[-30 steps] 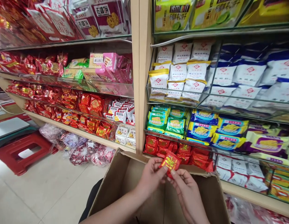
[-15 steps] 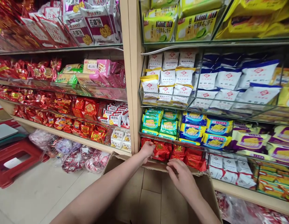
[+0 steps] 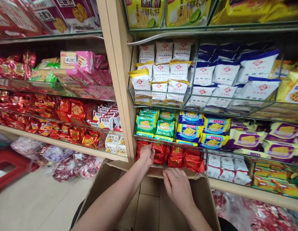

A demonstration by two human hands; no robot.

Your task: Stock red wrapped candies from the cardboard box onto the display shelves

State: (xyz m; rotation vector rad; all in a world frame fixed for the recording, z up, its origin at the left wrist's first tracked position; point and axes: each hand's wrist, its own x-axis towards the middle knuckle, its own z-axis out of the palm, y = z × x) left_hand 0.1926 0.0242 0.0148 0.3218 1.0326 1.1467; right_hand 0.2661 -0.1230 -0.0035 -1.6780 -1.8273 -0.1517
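My left hand (image 3: 147,156) reaches over the far edge of an open cardboard box (image 3: 150,184) to the lowest shelf. Its fingers are stretched out against the red packets (image 3: 160,152), with the tips partly hidden; I see nothing lifted in it. Closed over the box's far rim is my right hand (image 3: 178,186), fingers on the outer side and thumb toward the inside. More red packets (image 3: 193,160) stand just beyond it. Directly above are green biscuit packs (image 3: 165,128) and blue-yellow biscuit packs (image 3: 189,132).
A wooden upright (image 3: 117,80) divides the shelving. White packets (image 3: 161,73) fill the shelf above, behind a clear front panel. White-and-red packets (image 3: 227,166) lie low on the right. Bagged sweets (image 3: 67,165) and a red stool (image 3: 13,168) are on the floor at left.
The view has shifted right and closer to the shelves. My right hand, earlier hovering by the box's far rim, has come down onto it. My left hand stays at the red packets.
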